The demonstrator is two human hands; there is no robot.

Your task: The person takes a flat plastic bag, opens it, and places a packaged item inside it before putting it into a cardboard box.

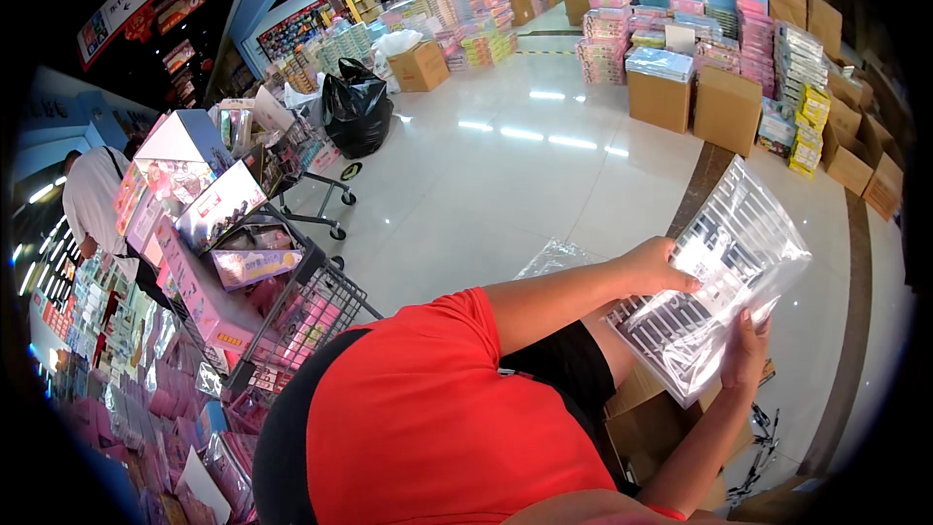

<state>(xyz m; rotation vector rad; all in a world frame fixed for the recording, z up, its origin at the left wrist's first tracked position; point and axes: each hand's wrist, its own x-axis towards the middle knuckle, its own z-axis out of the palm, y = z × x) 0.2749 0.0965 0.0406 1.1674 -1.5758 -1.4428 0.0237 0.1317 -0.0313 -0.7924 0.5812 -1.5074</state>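
A flat, clear plastic package (pixel 736 233) lies tilted between my two hands, with rows of slim white and dark strips showing through its glossy film. My left hand (pixel 660 270) grips its near upper side, the thumb pressed on the front. At the lower right edge, my right hand (pixel 747 350) pinches the film between thumb and fingers. Glare hides some of the contents. Below the package is an open cardboard box (pixel 645 437), partly covered by my arm and leg. Several slim, pen-like items (pixel 762 445) are scattered beside it. More clear plastic (pixel 555 257) shows beyond my left forearm.
A loaded shopping cart (pixel 313 299) stands at the left, near a person in a white top (pixel 98 193). Farther off are a black plastic bag (pixel 357 109) and a cardboard carton (pixel 419 67). Boxes (pixel 727 109) and stacked packaged goods (pixel 605 36) line the tiled floor (pixel 466 189).
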